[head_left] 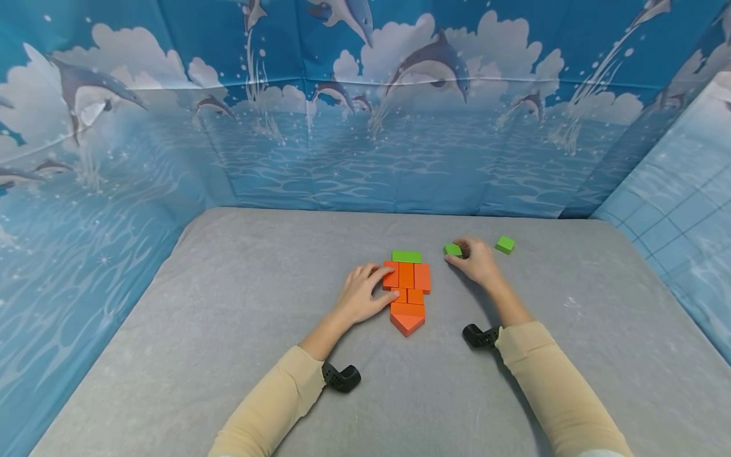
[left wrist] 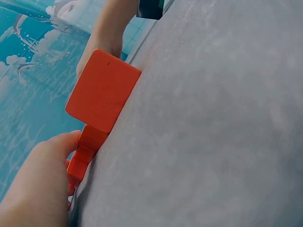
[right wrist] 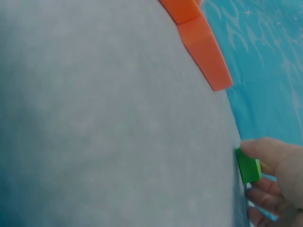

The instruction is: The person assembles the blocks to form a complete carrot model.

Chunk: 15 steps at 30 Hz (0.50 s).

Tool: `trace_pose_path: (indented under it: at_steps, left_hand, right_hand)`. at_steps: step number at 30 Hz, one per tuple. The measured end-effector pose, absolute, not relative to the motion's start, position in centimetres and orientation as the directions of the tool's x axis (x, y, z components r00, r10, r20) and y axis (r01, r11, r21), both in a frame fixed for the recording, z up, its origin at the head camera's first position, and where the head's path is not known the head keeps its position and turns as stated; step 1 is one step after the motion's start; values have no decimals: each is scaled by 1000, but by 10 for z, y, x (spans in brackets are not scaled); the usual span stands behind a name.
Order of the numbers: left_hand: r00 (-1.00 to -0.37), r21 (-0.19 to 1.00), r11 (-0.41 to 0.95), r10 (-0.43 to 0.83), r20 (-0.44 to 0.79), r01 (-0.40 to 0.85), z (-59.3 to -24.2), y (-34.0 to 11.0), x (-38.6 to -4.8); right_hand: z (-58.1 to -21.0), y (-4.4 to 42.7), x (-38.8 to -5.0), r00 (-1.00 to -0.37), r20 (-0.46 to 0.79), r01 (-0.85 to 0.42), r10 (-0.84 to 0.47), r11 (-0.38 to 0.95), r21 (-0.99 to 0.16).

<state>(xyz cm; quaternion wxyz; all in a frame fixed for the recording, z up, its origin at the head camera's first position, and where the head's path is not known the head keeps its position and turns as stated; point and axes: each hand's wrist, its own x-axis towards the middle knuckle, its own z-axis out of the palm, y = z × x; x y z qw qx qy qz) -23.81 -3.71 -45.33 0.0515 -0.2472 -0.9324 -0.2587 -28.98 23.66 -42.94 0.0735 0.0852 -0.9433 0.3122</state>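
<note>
Orange blocks (head_left: 406,276) lie together in a column, with a pointed orange block (head_left: 407,322) at the near end and a flat green block (head_left: 407,256) at the far end. My left hand (head_left: 361,295) rests along the column's left side, thumb and forefinger touching the orange blocks without curling round one. In the left wrist view its thumb lies by an orange block (left wrist: 92,137). To the right of the column, my right hand (head_left: 476,261) pinches a small green block (head_left: 452,250) between thumb and fingers. That green block (right wrist: 248,166) is low over or on the cloth.
Another green block (head_left: 505,245) lies on the grey cloth-covered table (head_left: 257,285), beyond the right hand. Blue dolphin-print curtains (head_left: 354,158) stand behind the table and along both sides. Each wrist wears a black camera mount (head_left: 342,378).
</note>
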Motion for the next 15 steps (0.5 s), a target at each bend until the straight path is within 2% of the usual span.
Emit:
trace_pose_path:
  at_steps: [7, 15]
  left_hand:
    - [-869, 466, 735, 439, 227, 493, -453, -37, -237]
    - [-868, 463, 735, 442, 227, 495, -453, -37, -238]
  right_hand:
    - [-427, 230, -295, -947, 178, -319, -268, 714, -624]
    - [-428, 217, -299, -923, 174, -374, -344, 693, -617]
